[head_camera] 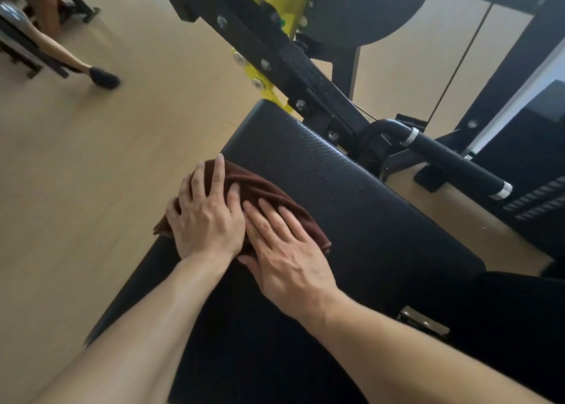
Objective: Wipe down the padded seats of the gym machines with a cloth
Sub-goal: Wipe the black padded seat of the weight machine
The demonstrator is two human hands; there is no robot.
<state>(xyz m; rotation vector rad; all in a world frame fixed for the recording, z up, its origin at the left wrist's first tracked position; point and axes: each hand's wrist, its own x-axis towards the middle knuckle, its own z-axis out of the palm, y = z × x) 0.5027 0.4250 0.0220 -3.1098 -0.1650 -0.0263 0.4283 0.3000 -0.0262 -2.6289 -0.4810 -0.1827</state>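
A black padded seat (pixel 351 195) runs diagonally through the view, with small droplets on its far part. A crumpled brown cloth (pixel 263 189) lies on the seat's left edge. My left hand (pixel 204 214) presses flat on the cloth's left side, fingers spread, partly over the pad's edge. My right hand (pixel 281 250) lies flat on the cloth's right side, fingers together. Both palms press the cloth onto the pad; much of the cloth is hidden beneath them.
A black and yellow machine frame (pixel 275 52) rises beyond the seat. A black handle bar (pixel 452 162) sticks out at the right. Another person's leg and dark shoe (pixel 104 78) are on the wooden floor (pixel 91 174) at upper left, near another machine.
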